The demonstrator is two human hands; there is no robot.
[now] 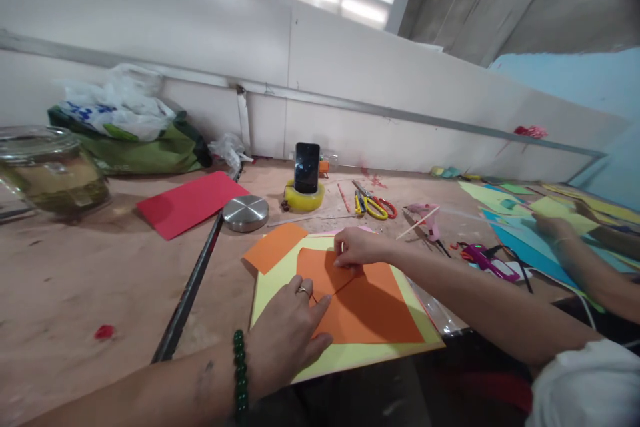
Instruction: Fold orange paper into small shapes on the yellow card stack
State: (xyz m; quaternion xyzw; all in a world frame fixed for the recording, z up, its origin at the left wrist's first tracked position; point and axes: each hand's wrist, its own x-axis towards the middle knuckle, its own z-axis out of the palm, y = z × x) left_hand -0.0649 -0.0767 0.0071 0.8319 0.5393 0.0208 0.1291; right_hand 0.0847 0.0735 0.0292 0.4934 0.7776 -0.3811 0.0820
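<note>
An orange paper sheet (380,313) lies on pale yellow sheets (345,361) at the table's front edge. On the orange sheet's left part rests my left hand (287,327), with a ring and a green bead bracelet, its fingers and thumb stretched out over the paper. My right hand (357,248) is at the sheet's upper middle, fingers curled into a pinch. A thin dark line (343,287) runs between the two hands; whether it is a thin strand or a paper edge I cannot tell. What the right fingertips grip is hidden. A smaller orange piece (275,247) lies at the upper left.
Behind the paper, a phone (307,167) stands in a yellow tape roll (304,197). Scissors (375,205) and glue guns (487,261) lie to the right. Left are a metal lid (246,212), red paper (193,203) and a glass jar (53,177). A co-worker's arm (587,260) is far right.
</note>
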